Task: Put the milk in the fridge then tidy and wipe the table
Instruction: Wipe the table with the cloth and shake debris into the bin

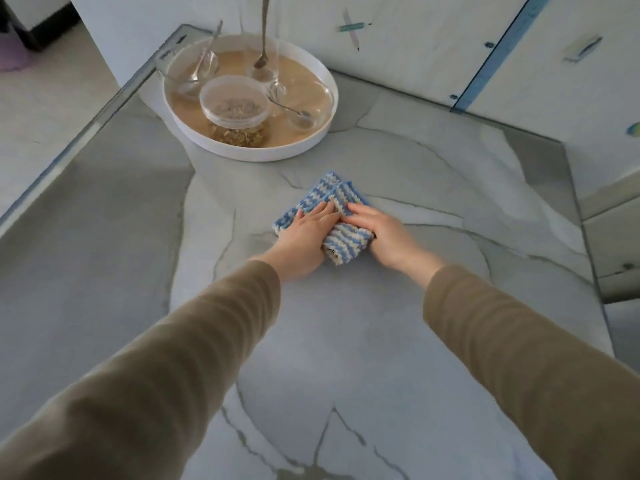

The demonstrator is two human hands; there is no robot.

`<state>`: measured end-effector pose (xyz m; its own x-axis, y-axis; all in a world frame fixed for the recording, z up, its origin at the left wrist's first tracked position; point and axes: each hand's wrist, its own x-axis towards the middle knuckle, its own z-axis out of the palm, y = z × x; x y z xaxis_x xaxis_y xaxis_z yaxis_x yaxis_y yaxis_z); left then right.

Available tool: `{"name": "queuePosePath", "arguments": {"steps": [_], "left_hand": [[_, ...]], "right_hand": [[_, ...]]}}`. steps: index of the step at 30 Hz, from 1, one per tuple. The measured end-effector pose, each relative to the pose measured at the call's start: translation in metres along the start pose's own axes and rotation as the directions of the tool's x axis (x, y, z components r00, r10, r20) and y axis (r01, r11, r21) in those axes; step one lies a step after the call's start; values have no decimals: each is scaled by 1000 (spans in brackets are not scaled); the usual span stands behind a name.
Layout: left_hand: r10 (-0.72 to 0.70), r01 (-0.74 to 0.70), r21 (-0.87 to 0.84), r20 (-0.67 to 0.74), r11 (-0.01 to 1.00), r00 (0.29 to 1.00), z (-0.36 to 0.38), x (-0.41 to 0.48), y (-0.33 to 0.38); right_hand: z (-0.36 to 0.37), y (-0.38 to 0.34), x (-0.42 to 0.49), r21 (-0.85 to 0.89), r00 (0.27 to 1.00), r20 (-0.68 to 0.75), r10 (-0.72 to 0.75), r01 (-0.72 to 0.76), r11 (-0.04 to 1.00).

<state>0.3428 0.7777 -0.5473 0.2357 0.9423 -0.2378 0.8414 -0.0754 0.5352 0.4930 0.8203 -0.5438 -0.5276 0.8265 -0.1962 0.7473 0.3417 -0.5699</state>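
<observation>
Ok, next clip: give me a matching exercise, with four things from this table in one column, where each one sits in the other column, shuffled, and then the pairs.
Things
1. striped cloth
2. lidded jar
3. long spoon
4. white tray

Places
A. standing in the tall glass
B. at the far left corner of the table
C. under the left hand and right hand
D. at the near side of the white tray, with dried bits inside

Pairs: 1-C, 2-D, 3-A, 4-B
</observation>
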Motion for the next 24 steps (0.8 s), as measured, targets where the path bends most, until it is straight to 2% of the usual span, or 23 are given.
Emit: {"name": "queuePosePath", "arguments": {"steps": [9,12,15,16,18,21,24], "left_hand": [[124,-127,9,174,992,977,47,-46,56],[214,-203,-69,227,977,950,58,-58,75],[221,-187,-163,226,969,949,44,-52,89],[225,-195,-173,176,966,959,34,-46,93],[238,-236,-218,-18,947,971,9,-35,96],[199,-272,-190,-333,943,922,-21,-17,87],[69,-138,-102,-497,985,865,-31,-7,65]], "right_hand": [[2,31,-100,-5,1000,6,16,-16,1000],[4,44,-136,-70,999,-9,-44,43,997],[-13,48,-139,-67,999,-16,-41,40,997],[-23,45,-133,-47,997,-68,-35,32,998],[-40,31,-113,0,977,-203,-61,62,998],[-57,10,-67,26,916,-384,-118,138,990],[-56,-5,-19,-132,903,-347,-253,220,967]]}}
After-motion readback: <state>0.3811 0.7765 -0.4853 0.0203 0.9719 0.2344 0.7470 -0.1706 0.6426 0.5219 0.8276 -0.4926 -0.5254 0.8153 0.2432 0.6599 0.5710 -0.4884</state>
